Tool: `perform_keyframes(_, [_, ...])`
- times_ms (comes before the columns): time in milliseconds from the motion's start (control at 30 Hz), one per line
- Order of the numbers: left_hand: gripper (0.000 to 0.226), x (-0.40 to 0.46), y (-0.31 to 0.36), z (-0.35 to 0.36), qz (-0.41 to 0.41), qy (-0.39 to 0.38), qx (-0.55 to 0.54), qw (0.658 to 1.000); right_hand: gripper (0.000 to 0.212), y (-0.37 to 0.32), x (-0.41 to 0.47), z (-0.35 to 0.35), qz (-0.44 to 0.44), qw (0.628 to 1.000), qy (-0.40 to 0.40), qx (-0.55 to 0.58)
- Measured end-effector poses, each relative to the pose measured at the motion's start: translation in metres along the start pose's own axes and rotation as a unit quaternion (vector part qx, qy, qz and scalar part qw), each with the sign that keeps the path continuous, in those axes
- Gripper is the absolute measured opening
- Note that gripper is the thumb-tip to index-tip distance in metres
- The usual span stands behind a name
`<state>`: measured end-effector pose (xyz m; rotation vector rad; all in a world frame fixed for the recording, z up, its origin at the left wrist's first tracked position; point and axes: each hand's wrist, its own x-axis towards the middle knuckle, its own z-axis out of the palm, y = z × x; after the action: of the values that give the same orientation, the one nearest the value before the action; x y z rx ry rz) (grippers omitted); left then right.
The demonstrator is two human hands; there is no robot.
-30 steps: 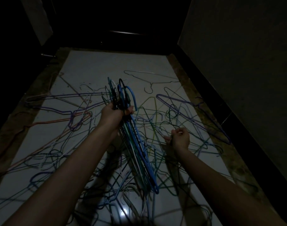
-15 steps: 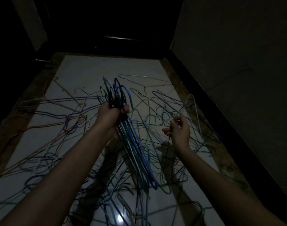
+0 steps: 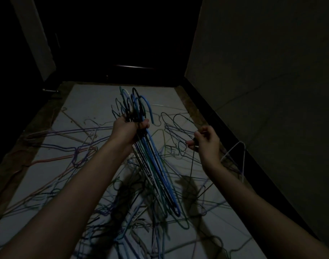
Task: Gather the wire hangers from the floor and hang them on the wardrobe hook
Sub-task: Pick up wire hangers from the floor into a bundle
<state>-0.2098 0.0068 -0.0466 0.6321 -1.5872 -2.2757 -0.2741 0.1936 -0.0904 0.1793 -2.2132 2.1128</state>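
While loose wire hangers [image 3: 81,152], too tangled to count, litter the floor [image 3: 96,101], left hand [image 3: 129,128] grips one bundle of hangers [image 3: 156,165]; right hand [image 3: 206,143] pinches one dark hanger [image 3: 192,165].

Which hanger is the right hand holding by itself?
The thin dark hanger, pinched by its hook in the right hand and hanging alone; the other lifted hangers are bunched together in the left hand.

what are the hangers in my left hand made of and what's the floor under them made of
Bundle of hangers gripped by the left hand: thin bent wire, apparently with a coloured coating in blue, green, black and white; the rods are slim and matte. Floor: pale smooth tile or stone, probably polished, since it shows faint reflections.
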Motion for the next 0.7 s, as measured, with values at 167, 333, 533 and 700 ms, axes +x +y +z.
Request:
perform_keyframes(167, [0.034,-0.007,0.01,-0.003,0.002,-0.006,-0.003,1.0,0.007,-0.021,0.0,0.001,-0.016,1.0,0.003,-0.002])
perform_keyframes(333, [0.03,-0.007,0.015,-0.009,0.008,-0.036,-0.008,0.999,0.016,-0.046,0.011,0.003,-0.049,0.999,-0.001,-0.006])
perform_keyframes(533, [0.028,-0.01,0.018,-0.002,0.013,-0.036,-0.017,0.999,0.022,-0.056,0.015,0.006,-0.05,0.999,0.014,0.018])
perform_keyframes(700, [0.027,-0.012,0.018,0.002,0.007,-0.03,-0.02,0.999,0.017,-0.083,0.031,-0.001,-0.088,0.995,0.034,0.026])
